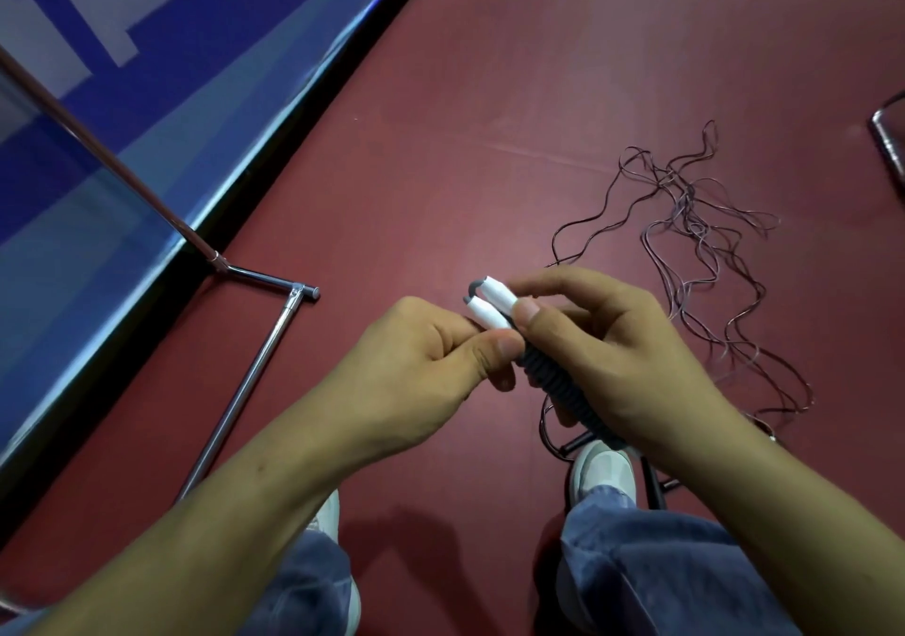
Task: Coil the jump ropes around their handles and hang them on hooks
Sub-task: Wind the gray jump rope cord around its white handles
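The right hand (622, 351) grips two white-tipped jump-rope handles (489, 303) side by side above the red floor (489, 121); the left hand (421, 356) pinches them near the tips. Tangled rope (705, 243) lies rightward. White lettering on the blue banner (161, 62) is cropped, unreadable.

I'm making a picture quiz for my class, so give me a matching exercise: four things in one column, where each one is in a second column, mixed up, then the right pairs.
Things:
1. jump rope handles
2. loose ropes
3. metal stand
4. blue banner

Places:
A. tangled on the red floor, at right
B. along the upper left edge
C. gripped by the left hand and the right hand
D. on the floor at left, beside the banner

Pairs: 1-C, 2-A, 3-D, 4-B
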Available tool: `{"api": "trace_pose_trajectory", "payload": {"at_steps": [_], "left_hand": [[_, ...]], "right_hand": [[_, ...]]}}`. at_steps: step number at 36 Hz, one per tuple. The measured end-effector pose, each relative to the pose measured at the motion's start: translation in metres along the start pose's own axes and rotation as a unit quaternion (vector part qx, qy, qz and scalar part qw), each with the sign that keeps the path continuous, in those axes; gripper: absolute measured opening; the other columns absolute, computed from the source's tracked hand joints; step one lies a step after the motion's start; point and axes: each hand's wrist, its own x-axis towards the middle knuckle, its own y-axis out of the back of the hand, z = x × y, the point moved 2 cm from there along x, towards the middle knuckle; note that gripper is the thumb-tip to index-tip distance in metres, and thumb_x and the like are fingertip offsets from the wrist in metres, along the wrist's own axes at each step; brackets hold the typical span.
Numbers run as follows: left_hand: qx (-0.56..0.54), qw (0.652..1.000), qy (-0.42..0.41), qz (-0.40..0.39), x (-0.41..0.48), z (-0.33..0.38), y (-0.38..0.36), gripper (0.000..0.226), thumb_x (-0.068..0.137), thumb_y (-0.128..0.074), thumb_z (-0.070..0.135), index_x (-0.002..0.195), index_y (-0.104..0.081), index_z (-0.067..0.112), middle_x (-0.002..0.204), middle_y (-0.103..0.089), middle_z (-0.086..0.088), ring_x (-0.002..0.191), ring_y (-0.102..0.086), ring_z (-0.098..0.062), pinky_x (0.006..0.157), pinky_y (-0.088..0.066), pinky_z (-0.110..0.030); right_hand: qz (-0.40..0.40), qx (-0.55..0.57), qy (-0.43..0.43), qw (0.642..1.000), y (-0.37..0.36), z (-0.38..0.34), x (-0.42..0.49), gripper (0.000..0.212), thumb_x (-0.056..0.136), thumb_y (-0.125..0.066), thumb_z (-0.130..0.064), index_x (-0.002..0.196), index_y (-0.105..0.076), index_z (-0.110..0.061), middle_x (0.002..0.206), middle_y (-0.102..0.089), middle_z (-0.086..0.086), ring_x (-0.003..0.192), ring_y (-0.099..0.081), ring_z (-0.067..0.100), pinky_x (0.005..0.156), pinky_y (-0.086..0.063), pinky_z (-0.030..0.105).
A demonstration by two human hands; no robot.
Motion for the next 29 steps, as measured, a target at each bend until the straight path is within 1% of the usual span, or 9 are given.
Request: {"api": "trace_pose_trajectory", "payload": {"at_steps": [4,7,10,12,14,21,24,26,29], "left_hand": [[0.012,1.0,0.02,0.002,-0.001,0.0,0.003,0.042,0.081,-0.059,0.059,0.072,-0.078,0.024,0.054,-0.045,-0.008,0.047,-0.035,-0.01,0.047,-0.029,-0.022],[0.018,1.0,0.019,0.004,-0.003,0.001,0.002,0.05,0.081,-0.056,0.065,0.07,-0.078,0.021,0.057,-0.044,-0.022,0.046,-0.032,-0.011,0.046,-0.026,-0.02],[0.005,1.0,0.015,0.0,-0.004,0.002,0.001,0.049,0.081,-0.055,0.064,0.071,-0.077,0.021,0.059,-0.045,-0.025,0.048,-0.034,-0.013,0.048,-0.027,-0.023],[-0.01,1.0,0.012,0.005,-0.006,0.002,0.0,0.047,0.082,-0.055,0.059,0.07,-0.077,0.019,0.051,-0.047,-0.01,0.047,-0.037,-0.011,0.049,-0.031,-0.022],[-0.014,1.0,0.008,0.01,-0.006,0.003,-0.002,0.047,0.083,-0.054,0.056,0.068,-0.075,0.017,0.049,-0.049,0.003,0.046,-0.039,-0.007,0.049,-0.032,-0.019],[-0.01,1.0,0.006,-0.016,-0.007,0.006,-0.005,0.041,0.083,-0.056,0.053,0.065,-0.071,0.019,0.047,-0.048,0.011,0.042,-0.038,-0.001,0.047,-0.03,-0.013],[0.027,1.0,0.008,-0.009,-0.005,0.004,0.004,0.037,0.088,-0.066,0.049,0.07,-0.074,0.018,0.048,-0.048,0.014,0.045,-0.04,0.001,0.048,-0.032,-0.015],[0.083,0.996,0.007,-0.021,-0.003,0.002,0.008,0.031,0.089,-0.073,0.042,0.077,-0.073,0.014,0.055,-0.05,0.009,0.054,-0.042,-0.001,0.054,-0.037,-0.025],[0.122,0.991,0.044,-0.044,-0.001,0.001,0.01,0.028,0.092,-0.068,0.035,0.08,-0.067,0.008,0.058,-0.048,0.004,0.055,-0.041,-0.009,0.057,-0.038,-0.039]], "right_hand": [[0.003,-0.036,0.015,0.999,-0.001,-0.002,0.0,0.01,0.095,-0.067,-0.027,0.094,-0.076,-0.021,0.07,-0.067,0.014,0.053,-0.055,0.041,0.042,-0.051,0.047],[-0.01,-0.041,0.014,0.999,-0.002,-0.003,-0.001,0.026,0.086,-0.07,-0.043,0.094,-0.077,-0.019,0.077,-0.07,0.017,0.065,-0.061,0.048,0.049,-0.053,0.051],[-0.021,-0.019,0.006,1.0,-0.002,-0.004,-0.001,0.033,0.081,-0.069,-0.044,0.088,-0.077,-0.013,0.071,-0.07,0.015,0.053,-0.055,0.036,0.044,-0.048,0.041],[-0.024,0.028,-0.013,0.999,-0.002,-0.003,0.0,0.031,0.082,-0.068,-0.04,0.084,-0.076,-0.01,0.063,-0.067,0.011,0.048,-0.051,0.026,0.041,-0.045,0.035],[-0.023,0.064,-0.029,0.997,-0.002,-0.002,0.0,0.032,0.083,-0.068,-0.039,0.08,-0.075,-0.008,0.061,-0.065,0.013,0.046,-0.05,0.026,0.04,-0.044,0.033],[-0.037,0.08,-0.029,0.996,-0.008,-0.005,0.0,0.032,0.086,-0.064,-0.04,0.073,-0.076,-0.013,0.06,-0.065,0.021,0.044,-0.049,0.031,0.04,-0.042,0.034],[-0.02,0.009,0.0,1.0,-0.006,-0.006,0.007,0.033,0.093,-0.067,-0.034,0.076,-0.074,-0.007,0.058,-0.064,0.013,0.045,-0.051,0.027,0.041,-0.044,0.036],[0.006,-0.088,0.028,0.996,-0.002,-0.002,0.01,0.03,0.094,-0.07,-0.034,0.08,-0.075,-0.008,0.057,-0.061,0.013,0.045,-0.051,0.02,0.043,-0.045,0.039],[0.031,-0.182,0.041,0.982,0.003,0.008,0.013,0.034,0.089,-0.071,-0.051,0.081,-0.075,-0.017,0.059,-0.06,0.01,0.046,-0.051,0.018,0.047,-0.046,0.042]]}}
